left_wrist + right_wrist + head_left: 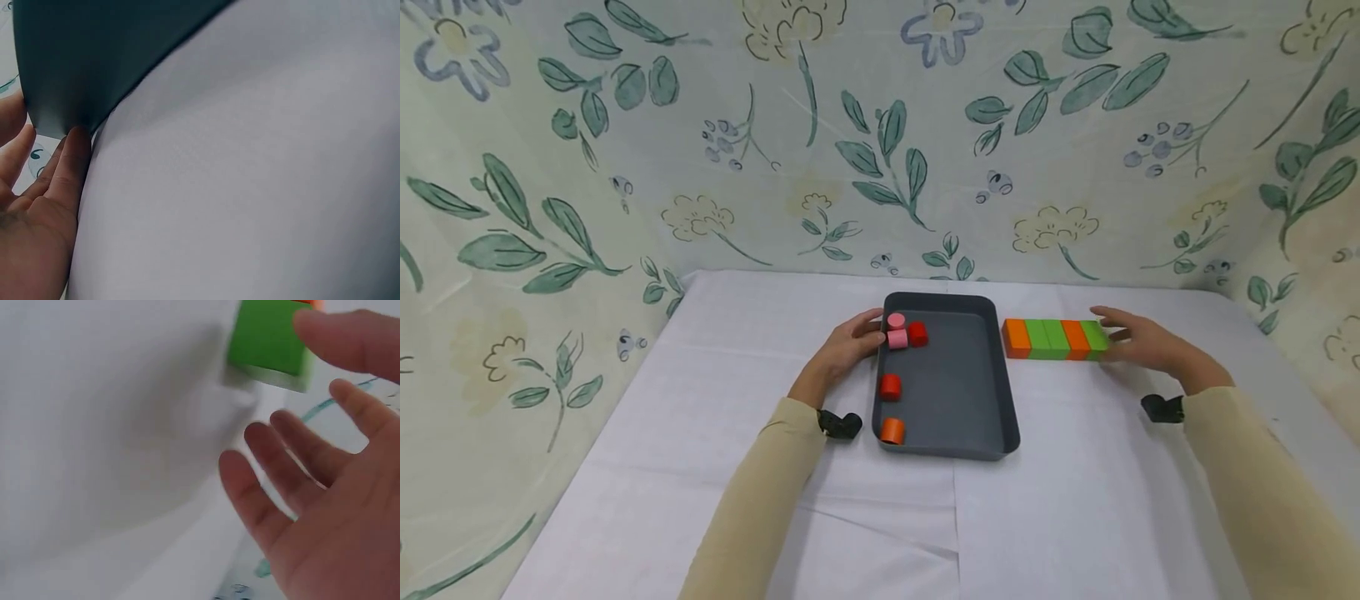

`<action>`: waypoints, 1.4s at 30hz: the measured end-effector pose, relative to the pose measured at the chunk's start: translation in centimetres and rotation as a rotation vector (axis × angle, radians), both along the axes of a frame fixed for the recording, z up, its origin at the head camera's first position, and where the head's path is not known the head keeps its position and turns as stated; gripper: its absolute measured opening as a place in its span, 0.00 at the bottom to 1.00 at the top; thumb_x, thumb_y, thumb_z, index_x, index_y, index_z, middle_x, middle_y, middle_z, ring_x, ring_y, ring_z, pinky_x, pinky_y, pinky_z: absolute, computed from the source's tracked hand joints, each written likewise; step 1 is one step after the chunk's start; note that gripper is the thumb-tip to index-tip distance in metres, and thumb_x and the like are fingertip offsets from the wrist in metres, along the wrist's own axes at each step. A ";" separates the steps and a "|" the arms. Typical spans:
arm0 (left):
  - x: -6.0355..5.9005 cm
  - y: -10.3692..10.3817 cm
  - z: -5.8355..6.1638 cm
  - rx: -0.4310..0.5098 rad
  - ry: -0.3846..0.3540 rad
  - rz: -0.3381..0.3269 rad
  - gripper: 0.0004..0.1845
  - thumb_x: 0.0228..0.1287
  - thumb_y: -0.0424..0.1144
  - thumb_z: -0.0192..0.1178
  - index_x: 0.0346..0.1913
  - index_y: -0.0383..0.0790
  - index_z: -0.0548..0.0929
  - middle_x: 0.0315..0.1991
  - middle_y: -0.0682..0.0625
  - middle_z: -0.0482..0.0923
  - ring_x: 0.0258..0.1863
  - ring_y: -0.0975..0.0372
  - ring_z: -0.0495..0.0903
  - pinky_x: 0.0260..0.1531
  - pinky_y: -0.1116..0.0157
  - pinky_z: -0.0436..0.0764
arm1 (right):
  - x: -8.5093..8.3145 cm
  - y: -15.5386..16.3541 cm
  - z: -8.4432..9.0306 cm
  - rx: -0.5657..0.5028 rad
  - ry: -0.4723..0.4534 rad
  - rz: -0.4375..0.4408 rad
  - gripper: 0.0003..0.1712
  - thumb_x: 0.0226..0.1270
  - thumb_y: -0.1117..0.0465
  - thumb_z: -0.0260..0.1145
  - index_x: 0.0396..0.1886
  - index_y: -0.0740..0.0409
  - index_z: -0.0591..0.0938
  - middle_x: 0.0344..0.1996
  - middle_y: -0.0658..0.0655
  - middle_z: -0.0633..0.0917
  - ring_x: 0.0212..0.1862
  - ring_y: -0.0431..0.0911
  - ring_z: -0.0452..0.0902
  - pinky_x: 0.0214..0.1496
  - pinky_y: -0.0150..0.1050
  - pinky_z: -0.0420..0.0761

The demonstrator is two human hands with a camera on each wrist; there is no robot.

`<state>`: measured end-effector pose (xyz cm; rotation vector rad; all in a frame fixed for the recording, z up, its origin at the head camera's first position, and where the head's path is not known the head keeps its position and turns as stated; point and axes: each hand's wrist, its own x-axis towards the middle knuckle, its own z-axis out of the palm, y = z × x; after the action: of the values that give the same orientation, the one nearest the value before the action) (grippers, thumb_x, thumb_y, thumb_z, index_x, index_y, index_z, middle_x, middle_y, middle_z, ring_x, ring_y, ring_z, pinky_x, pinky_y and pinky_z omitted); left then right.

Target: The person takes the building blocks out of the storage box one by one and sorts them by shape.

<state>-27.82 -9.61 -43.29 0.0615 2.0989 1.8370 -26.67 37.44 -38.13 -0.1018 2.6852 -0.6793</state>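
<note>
A dark grey rectangular tray lies on the white cloth. My left hand is at its left wall, with fairly straight fingers; in the left wrist view the fingertips touch the outer side near a corner. To the right of the tray, orange and green blocks form a straight row, from an orange block to a green block at the right end. My right hand is spread around that end; in the right wrist view its thumb overlaps the green block, while the other fingers stand apart from it.
Along the tray's left side are two pink cylinders, a red piece, another red cylinder and an orange cylinder. A leaf-patterned curtain hangs behind the table and at both sides.
</note>
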 end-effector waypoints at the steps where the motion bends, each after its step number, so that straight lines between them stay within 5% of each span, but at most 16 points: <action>1: 0.0 0.0 0.0 -0.001 -0.003 -0.003 0.29 0.70 0.39 0.58 0.72 0.59 0.68 0.74 0.46 0.66 0.71 0.52 0.70 0.74 0.53 0.66 | 0.2 -0.1 0.4 0.014 0.012 -0.002 0.51 0.64 0.59 0.64 0.80 0.58 0.47 0.73 0.79 0.53 0.68 0.75 0.55 0.64 0.75 0.65; 6: 0.0 0.0 0.0 -0.001 0.000 -0.009 0.29 0.70 0.39 0.58 0.72 0.59 0.67 0.74 0.46 0.66 0.71 0.52 0.70 0.74 0.53 0.67 | 1.0 -2.5 3.5 0.052 0.170 0.015 0.45 0.66 0.61 0.63 0.78 0.63 0.53 0.73 0.77 0.55 0.69 0.74 0.54 0.65 0.74 0.65; 10: 0.0 -0.2 0.0 0.007 0.016 -0.004 0.29 0.71 0.38 0.57 0.73 0.57 0.67 0.74 0.45 0.66 0.70 0.51 0.70 0.74 0.53 0.66 | 1.9 -6.2 5.9 0.038 0.302 0.127 0.38 0.66 0.64 0.64 0.74 0.62 0.62 0.72 0.73 0.61 0.67 0.71 0.59 0.64 0.72 0.68; 15: 0.0 -0.1 -0.4 0.023 0.021 -0.020 0.30 0.70 0.37 0.57 0.73 0.55 0.66 0.74 0.43 0.65 0.71 0.50 0.69 0.74 0.52 0.66 | 3.2 -10.2 7.2 0.022 0.331 0.268 0.34 0.66 0.64 0.65 0.71 0.58 0.68 0.71 0.68 0.67 0.67 0.66 0.64 0.64 0.69 0.72; 29: 0.2 0.4 -0.7 -0.015 0.004 -0.016 0.29 0.70 0.40 0.59 0.72 0.59 0.68 0.74 0.46 0.66 0.70 0.51 0.70 0.74 0.53 0.66 | 6.0 -16.7 7.3 0.009 0.249 0.478 0.28 0.66 0.63 0.66 0.67 0.54 0.75 0.66 0.59 0.76 0.61 0.55 0.75 0.63 0.56 0.78; 42: 0.0 0.0 -0.1 -0.021 -0.009 0.001 0.29 0.70 0.41 0.58 0.72 0.61 0.67 0.74 0.47 0.66 0.70 0.52 0.70 0.75 0.53 0.65 | 7.6 -24.5 4.9 0.040 0.187 0.734 0.26 0.65 0.67 0.65 0.64 0.52 0.78 0.63 0.52 0.79 0.66 0.49 0.73 0.71 0.51 0.74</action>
<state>-27.84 -9.63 -43.41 0.0464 2.1119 1.8128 -19.03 12.90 -33.27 -1.1169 2.5365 -0.3869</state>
